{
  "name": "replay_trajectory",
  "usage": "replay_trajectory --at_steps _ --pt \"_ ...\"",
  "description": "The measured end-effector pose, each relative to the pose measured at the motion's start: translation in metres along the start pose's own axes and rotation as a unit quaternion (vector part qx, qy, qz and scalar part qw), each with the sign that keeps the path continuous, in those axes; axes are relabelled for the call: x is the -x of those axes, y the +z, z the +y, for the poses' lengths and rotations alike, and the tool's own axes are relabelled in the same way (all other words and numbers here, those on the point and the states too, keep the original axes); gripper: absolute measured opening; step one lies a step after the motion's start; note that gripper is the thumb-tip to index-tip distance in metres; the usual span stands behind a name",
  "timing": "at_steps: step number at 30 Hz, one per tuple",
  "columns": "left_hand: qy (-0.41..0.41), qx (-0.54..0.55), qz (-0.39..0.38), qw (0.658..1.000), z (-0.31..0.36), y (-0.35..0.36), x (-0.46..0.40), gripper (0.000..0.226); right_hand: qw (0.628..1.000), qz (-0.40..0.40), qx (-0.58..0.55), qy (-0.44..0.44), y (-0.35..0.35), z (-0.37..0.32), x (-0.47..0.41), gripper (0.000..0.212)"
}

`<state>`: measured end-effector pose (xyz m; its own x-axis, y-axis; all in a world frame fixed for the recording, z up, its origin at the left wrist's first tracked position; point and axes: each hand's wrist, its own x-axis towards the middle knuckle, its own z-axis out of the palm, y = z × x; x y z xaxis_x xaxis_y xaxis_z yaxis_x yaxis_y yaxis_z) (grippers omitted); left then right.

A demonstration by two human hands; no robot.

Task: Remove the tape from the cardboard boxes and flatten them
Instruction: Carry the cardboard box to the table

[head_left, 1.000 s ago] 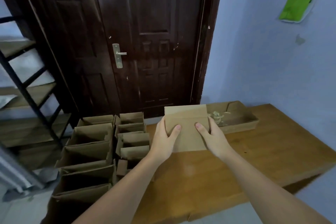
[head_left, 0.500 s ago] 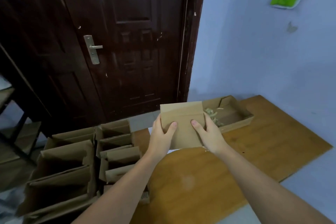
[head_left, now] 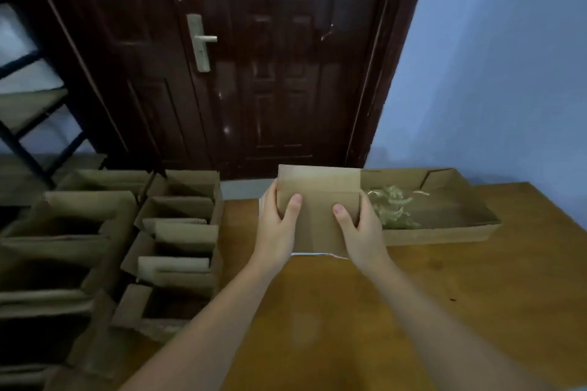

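A small brown cardboard box (head_left: 317, 197) is held above the far edge of the wooden table (head_left: 413, 311), its broad side facing me. My left hand (head_left: 276, 228) grips its left side with the thumb on the front face. My right hand (head_left: 362, 232) grips its right side the same way, thumb on the front. A thin white edge shows just under the box's lower rim. The fingers behind the box are hidden.
An open shallow cardboard tray (head_left: 451, 232) holding crumpled tape strips (head_left: 390, 206) lies on the table right of the box. Several open cardboard boxes (head_left: 178, 232) stand on the floor to the left. A dark door (head_left: 270, 73) and a shelf frame (head_left: 28, 111) stand behind.
The view has tilted down and swung. Both hands keep the same hold on the box, which stays raised near the table's far edge.
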<state>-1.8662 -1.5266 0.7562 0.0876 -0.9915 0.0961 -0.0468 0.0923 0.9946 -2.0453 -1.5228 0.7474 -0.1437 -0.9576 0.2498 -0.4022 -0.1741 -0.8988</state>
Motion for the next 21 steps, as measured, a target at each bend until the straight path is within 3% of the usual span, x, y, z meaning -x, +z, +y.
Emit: replay_trajectory --at_steps 4,10,14,21 --pt "0.021 0.011 0.036 0.999 -0.081 0.027 0.018 0.049 0.999 -0.016 -0.005 -0.044 0.012 0.086 0.014 0.047" --pt "0.084 -0.023 0.019 0.996 -0.173 0.039 0.057 0.056 0.994 -0.039 0.022 -0.097 0.020 0.176 0.050 0.059" --pt "0.130 -0.069 0.000 0.989 -0.189 0.027 0.091 0.054 0.990 -0.070 0.007 -0.124 0.013 0.184 0.079 0.065" --pt "0.171 -0.155 -0.044 0.972 -0.180 -0.004 0.179 0.077 0.977 -0.115 0.003 -0.179 -0.018 0.169 0.167 0.072"
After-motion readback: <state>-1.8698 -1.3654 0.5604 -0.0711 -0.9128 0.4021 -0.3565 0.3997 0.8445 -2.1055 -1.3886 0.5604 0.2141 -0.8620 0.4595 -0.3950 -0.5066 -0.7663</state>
